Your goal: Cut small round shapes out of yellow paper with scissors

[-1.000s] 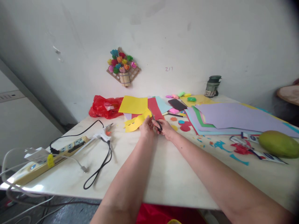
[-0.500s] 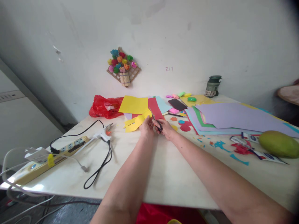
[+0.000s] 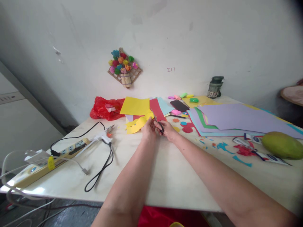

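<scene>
My left hand [image 3: 149,128] is closed on a piece of yellow paper [image 3: 137,124] with curved cut edges, which hangs out to the left over the table. In my right hand [image 3: 168,130] is a pair of scissors [image 3: 161,127] with dark handles; the blades point up and away, against the right edge of the yellow paper. Both hands are close together. Just beyond them lie a yellow sheet [image 3: 135,106] and a red sheet [image 3: 156,107]. How far the blades are parted is too small to tell.
On the left are a hot glue gun [image 3: 104,136] and a power strip [image 3: 54,160] with cables. A red plastic bag [image 3: 104,108] lies behind. To the right are a phone [image 3: 180,106], stacked coloured paper [image 3: 241,116], blue scraps [image 3: 223,147], glue tubes [image 3: 272,158] and a mango [image 3: 282,145].
The view has shifted very slightly. Both hands, the yellow paper and the scissors look almost the same as before.
</scene>
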`<action>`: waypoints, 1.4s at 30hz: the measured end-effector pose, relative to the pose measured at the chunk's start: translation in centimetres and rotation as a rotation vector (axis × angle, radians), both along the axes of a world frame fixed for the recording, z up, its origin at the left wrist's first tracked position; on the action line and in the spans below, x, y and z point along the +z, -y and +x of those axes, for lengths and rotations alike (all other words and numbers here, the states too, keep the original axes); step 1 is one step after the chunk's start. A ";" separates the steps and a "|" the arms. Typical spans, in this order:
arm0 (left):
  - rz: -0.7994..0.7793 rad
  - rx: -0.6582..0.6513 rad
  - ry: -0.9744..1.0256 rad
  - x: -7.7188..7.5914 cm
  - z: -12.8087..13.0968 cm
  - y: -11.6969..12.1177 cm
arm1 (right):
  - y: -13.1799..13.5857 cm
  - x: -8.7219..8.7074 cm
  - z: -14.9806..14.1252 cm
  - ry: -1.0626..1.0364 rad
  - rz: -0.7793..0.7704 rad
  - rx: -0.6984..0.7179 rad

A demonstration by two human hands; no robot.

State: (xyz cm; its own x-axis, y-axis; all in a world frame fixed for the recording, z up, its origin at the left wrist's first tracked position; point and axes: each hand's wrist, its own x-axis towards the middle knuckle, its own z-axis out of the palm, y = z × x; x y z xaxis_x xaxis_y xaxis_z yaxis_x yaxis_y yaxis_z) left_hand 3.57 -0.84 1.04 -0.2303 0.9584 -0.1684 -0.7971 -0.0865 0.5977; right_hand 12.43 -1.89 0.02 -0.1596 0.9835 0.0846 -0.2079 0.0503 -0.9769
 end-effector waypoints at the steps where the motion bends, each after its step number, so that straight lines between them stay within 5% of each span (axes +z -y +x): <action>1: 0.006 0.000 0.000 0.0 0.0 0.0 | 0.0 0.0 0.0 0.002 0.002 0.000; 14: -0.014 0.049 0.027 0.8 0.2 0.6 | -0.1 -0.1 0.0 0.032 0.022 -0.013; 42: -0.017 0.097 -0.007 0.2 -0.3 0.0 | 0.4 0.5 0.2 0.041 -0.043 0.011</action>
